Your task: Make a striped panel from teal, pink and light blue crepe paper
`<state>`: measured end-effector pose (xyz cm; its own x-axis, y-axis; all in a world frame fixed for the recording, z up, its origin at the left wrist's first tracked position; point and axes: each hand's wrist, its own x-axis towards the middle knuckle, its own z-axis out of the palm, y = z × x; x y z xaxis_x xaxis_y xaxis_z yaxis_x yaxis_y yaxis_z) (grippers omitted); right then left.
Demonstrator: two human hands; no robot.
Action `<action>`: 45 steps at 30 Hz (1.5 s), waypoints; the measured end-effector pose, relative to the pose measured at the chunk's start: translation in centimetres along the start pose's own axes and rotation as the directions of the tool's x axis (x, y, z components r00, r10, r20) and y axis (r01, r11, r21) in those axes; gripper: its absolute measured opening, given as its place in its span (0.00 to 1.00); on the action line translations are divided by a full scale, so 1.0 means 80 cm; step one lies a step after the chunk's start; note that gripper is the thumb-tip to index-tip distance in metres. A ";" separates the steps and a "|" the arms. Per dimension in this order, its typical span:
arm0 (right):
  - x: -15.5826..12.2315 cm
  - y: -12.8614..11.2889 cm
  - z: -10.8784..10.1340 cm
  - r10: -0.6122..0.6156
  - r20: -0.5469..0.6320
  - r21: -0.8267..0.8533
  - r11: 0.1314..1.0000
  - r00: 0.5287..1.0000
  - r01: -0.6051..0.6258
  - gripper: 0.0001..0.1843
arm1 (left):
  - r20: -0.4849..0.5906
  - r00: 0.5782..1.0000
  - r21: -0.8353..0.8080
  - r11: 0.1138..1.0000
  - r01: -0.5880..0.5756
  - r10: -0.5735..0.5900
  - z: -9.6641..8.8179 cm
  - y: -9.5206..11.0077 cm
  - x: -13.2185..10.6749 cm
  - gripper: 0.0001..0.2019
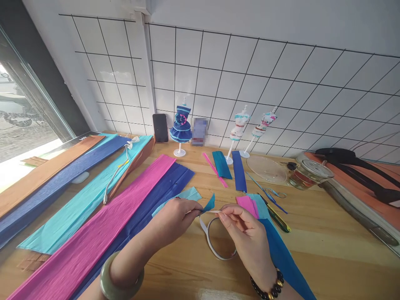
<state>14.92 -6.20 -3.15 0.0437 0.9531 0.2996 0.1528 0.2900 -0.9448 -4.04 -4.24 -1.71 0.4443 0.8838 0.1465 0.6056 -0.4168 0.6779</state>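
My left hand [175, 218] is closed in a pinch on a small folded piece of teal crepe paper [208, 205]. My right hand [246, 233] is closed too, its fingertips pinching the end of a thin white strip [210, 241] that loops down onto the wooden table [328, 254]. The two hands meet above the table's middle. A jade bangle sits on my left wrist, a dark bead bracelet on the right.
Long crepe sheets in pink [103, 233], dark blue, teal and brown lie at left. Scissors [270, 193], smaller paper pieces, a glass jar [308, 174], a clear lid, three small dress mannequins [181, 125] and a phone [160, 128] stand toward the back wall.
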 end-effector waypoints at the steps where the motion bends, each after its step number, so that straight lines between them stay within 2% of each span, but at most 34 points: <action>1: 0.000 0.001 0.001 0.001 0.018 0.012 1.000 1.000 -0.001 0.10 | -0.011 1.000 0.016 1.000 -0.010 0.011 -0.001 -0.002 0.000 0.12; 9: -0.008 0.028 0.011 0.087 0.218 0.094 0.990 0.972 -0.109 0.10 | -0.071 0.994 0.177 0.982 -0.067 0.081 -0.007 -0.008 0.000 0.10; 12: -0.014 0.037 0.017 0.088 0.256 0.069 0.992 0.963 -0.109 0.11 | -0.097 0.990 0.231 0.970 -0.074 0.099 -0.009 -0.006 0.000 0.12; 15: -0.017 0.041 0.021 0.114 0.300 0.004 0.993 0.947 -0.121 0.12 | -0.072 0.993 0.332 0.941 -0.066 0.095 -0.010 -0.006 0.000 0.14; 19: -0.016 0.042 0.020 0.088 0.354 -0.079 0.995 0.931 -0.064 0.12 | -0.035 0.994 0.419 0.904 -0.080 0.104 -0.010 -0.007 0.000 0.14; 24: -0.013 0.041 0.019 0.077 0.337 -0.234 0.972 0.938 0.005 0.06 | -0.057 0.994 0.405 0.912 -0.064 0.095 -0.011 -0.010 0.000 0.14; 27: -0.012 0.043 0.021 0.076 0.315 -0.268 0.963 0.946 0.012 0.03 | -0.081 0.993 0.366 0.930 -0.045 0.080 -0.011 -0.011 0.000 0.13; 34: -0.010 0.052 0.030 0.068 0.265 -0.310 0.950 0.962 0.018 0.06 | -0.042 0.997 0.351 0.936 -0.044 0.062 -0.009 -0.016 0.001 0.12; 45: -0.005 0.042 0.029 -0.012 0.291 -0.301 0.948 0.957 0.103 0.07 | 0.020 0.998 0.405 0.912 -0.059 0.055 -0.002 -0.024 0.002 0.12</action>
<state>13.09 -5.41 -6.78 -0.2469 0.9336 0.2595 0.4465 0.3473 -0.8246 -5.23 -3.27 -2.89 0.4904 0.8550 0.1689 0.7940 -0.5182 0.3178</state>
